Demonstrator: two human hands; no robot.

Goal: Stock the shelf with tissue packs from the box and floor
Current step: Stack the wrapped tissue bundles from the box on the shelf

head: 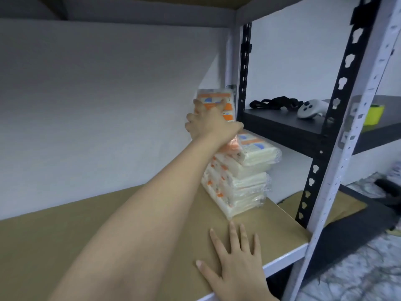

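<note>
Brown shelf board (pixel 108 213) ran to the back wall; my left hand (pixel 208 124) was clamped on a tissue pack (pixel 219 98) over the corner stack (pixel 243 179); my right hand (pixel 234 257) lay flat, fingers spread; setting it square, I judged, then fetching more.

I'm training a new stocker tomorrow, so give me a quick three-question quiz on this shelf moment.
1. True or false: the left hand grips a tissue pack at the top of the stack.
2. Where does the right hand rest? A) on the stack B) flat on the shelf board C) on the upright post
3. Fill in: the stack stands at the shelf's ___ end.

Key: 1 true; 2 B; 3 right
</note>
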